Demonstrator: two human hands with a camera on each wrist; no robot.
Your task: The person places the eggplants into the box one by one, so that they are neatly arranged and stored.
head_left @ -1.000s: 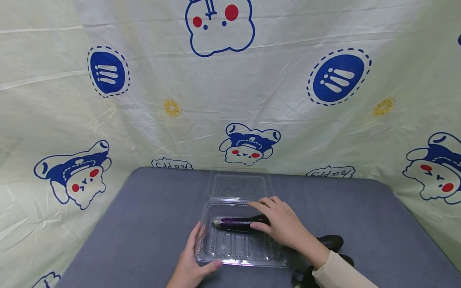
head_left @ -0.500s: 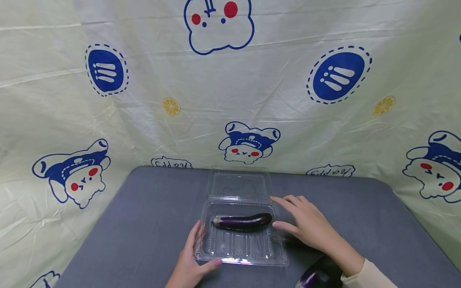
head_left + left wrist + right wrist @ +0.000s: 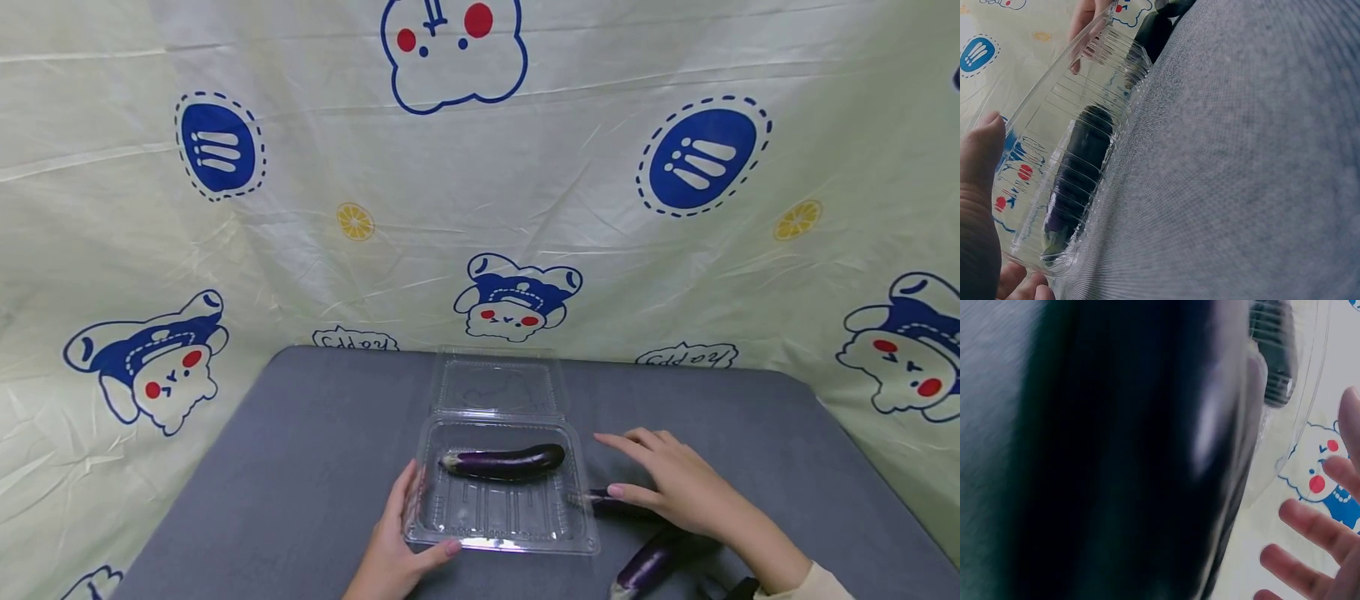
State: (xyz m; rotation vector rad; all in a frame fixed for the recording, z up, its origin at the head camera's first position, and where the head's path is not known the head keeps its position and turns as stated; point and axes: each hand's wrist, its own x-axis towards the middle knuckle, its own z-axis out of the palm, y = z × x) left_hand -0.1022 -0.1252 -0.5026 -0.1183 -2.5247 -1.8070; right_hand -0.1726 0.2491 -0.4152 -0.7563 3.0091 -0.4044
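Note:
A clear plastic clamshell container [image 3: 498,525] lies on the table with its lid [image 3: 498,387] folded back. Inside it, one dark purple eggplant [image 3: 504,463] lies crosswise near the hinge side. My left hand [image 3: 390,546] grips the near left corner, thumb on the front rim and fingers along the side. Right of the container, my right hand [image 3: 675,483] hovers with spread fingers, holding nothing. Below and beside that hand lie a purple eggplant [image 3: 651,568], another eggplant [image 3: 626,505] partly hidden by it, and a dark piece [image 3: 741,588] at the bottom edge. A blurred eggplant [image 3: 1129,450] fills the right wrist view.
The grey cloth-covered table [image 3: 315,467] extends to both sides of the container. A pale printed curtain [image 3: 585,200] hangs behind and around it. The loose eggplants sit close to the container's right side.
My right hand has let go of the eggplant in the container and moved right, over the loose eggplants. My left hand has stayed on the container.

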